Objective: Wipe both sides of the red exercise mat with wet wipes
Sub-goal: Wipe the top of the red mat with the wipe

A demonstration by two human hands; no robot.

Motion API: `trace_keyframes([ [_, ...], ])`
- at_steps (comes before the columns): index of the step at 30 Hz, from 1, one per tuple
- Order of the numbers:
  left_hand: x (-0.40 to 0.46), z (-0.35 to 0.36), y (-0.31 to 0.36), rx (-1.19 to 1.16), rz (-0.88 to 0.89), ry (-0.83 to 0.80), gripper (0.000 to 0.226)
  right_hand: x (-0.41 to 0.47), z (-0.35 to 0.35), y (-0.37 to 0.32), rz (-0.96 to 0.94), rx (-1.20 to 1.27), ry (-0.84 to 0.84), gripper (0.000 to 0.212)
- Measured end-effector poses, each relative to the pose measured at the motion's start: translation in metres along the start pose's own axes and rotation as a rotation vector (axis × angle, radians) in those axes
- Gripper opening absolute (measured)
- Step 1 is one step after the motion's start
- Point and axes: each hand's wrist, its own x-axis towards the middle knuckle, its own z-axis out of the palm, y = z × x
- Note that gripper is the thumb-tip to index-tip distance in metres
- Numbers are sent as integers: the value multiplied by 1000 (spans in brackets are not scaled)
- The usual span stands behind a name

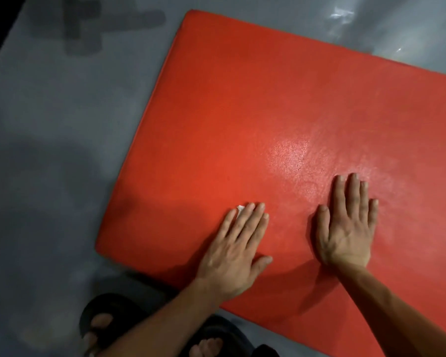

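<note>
The red exercise mat [255,119] lies flat on the grey floor and fills most of the view. My left hand [237,243] presses flat on the mat near its front edge, fingers straight, with a white wet wipe [240,209] under it; only a small corner of the wipe shows past the fingertips. My right hand [348,225] rests flat on the mat to the right, fingers spread, with nothing under it that I can see. A shiny damp patch [291,153] glistens on the mat just beyond the hands.
The grey floor [49,150] surrounds the mat, with dark wet-looking patches at the upper left. My feet in black sandals [101,323] stand at the bottom edge, close to the mat's front side. A bright glare marks the floor at the upper right.
</note>
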Motion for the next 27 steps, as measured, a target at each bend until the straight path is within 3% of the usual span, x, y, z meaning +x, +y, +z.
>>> trace_keyframes([
  [4, 2, 6, -14, -12, -125, 64, 75, 0, 1, 0, -7, -7, 7, 69],
  [9, 9, -4, -82, 11, -490, 167, 76, 1, 2, 0, -7, -19, 17, 69],
  [11, 11, 0, -61, -55, -389, 187, 78, 1, 2, -1, -9, -20, 18, 69],
  [13, 10, 8, -11, -118, -133, 140, 78, 1, 2, 0, -6, -26, 22, 69],
  [16, 9, 16, 21, -17, 113, 63, 79, 1, 2, 0, -5, -27, 26, 70],
  [18, 27, 11, -7, 50, 56, 95, 77, 1, 3, 0, -5, -39, 22, 70],
  [21, 59, -10, -50, 43, -222, 169, 75, 2, 4, 0, -6, -56, 21, 71],
  [23, 71, -14, -39, -14, -227, 193, 77, 1, 4, 1, -5, -56, 25, 71],
  [27, 55, 2, 16, 40, 278, 45, 83, 2, 4, 0, 1, -55, 27, 70],
])
